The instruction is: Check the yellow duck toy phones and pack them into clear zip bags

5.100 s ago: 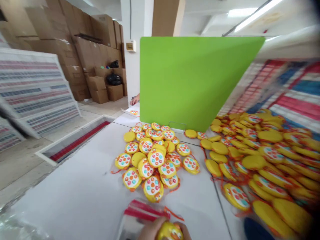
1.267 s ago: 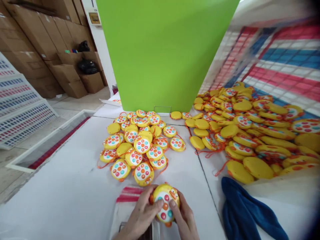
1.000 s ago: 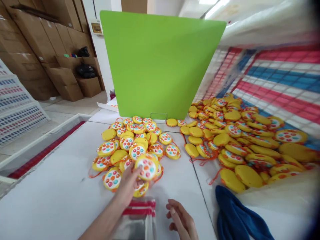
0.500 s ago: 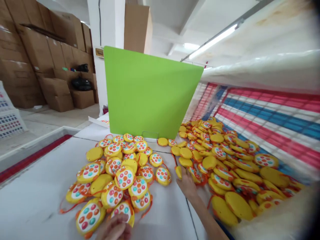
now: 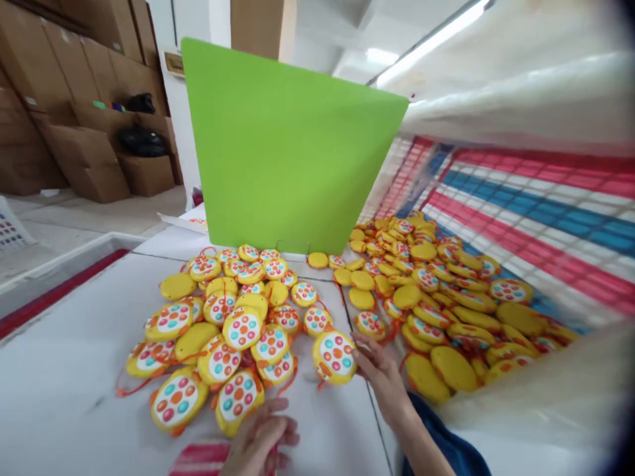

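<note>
My right hand (image 5: 381,374) grips a round yellow toy (image 5: 335,357) with coloured dots, holding it by its right edge just above the white table (image 5: 69,396). My left hand (image 5: 258,441) rests low at the front on a clear bag with a red-striped top (image 5: 198,459), its fingers loosely curled. A pile of the same yellow toys (image 5: 223,324) lies just beyond both hands. A bigger heap of yellow toys (image 5: 436,291) spreads to the right.
A green divider board (image 5: 288,152) stands upright behind the piles. A blue cloth (image 5: 446,449) lies under my right forearm. Red, white and blue striped packs (image 5: 536,211) slope at the right. Cardboard boxes (image 5: 74,132) are stacked far left, beyond a white tray edge (image 5: 59,271).
My right hand reached into the right heap, took a yellow toy and drew it back toward the middle. My left hand dropped back to the bag after placing the earlier toy on the left pile.
</note>
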{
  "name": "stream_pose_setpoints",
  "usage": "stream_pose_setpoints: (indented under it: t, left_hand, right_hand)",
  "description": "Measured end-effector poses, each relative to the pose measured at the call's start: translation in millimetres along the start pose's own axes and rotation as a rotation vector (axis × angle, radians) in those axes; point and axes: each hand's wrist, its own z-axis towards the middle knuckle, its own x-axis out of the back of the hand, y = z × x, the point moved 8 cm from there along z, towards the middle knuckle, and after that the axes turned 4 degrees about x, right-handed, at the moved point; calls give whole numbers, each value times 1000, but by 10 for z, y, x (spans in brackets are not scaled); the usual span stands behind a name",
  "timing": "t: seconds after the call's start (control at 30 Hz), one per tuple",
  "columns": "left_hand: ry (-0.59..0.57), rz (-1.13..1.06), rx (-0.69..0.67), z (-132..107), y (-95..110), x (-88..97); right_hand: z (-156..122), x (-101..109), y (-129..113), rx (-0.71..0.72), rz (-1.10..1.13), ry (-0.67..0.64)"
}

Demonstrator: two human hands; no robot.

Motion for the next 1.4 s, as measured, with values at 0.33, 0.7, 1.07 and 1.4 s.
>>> stream_pose_setpoints:
  t: [0.33,0.7,1.07,1.4]
  left_hand:
    - [-34,82,-95,-128,112,-92]
    - [69,459,-98,-251,117,28]
    - [-244,703,-155,-367,131,-153]
    - [-327,709,-230,-400,378,-309]
  right_hand:
    - [-941,-781,-111,-162,346,-179]
    - [-1291,-825,-4,-227,450,-184]
    - [-1363,-888,-64,-120,375,-228]
    - [-1295,-970,-112,-135,322,-235]
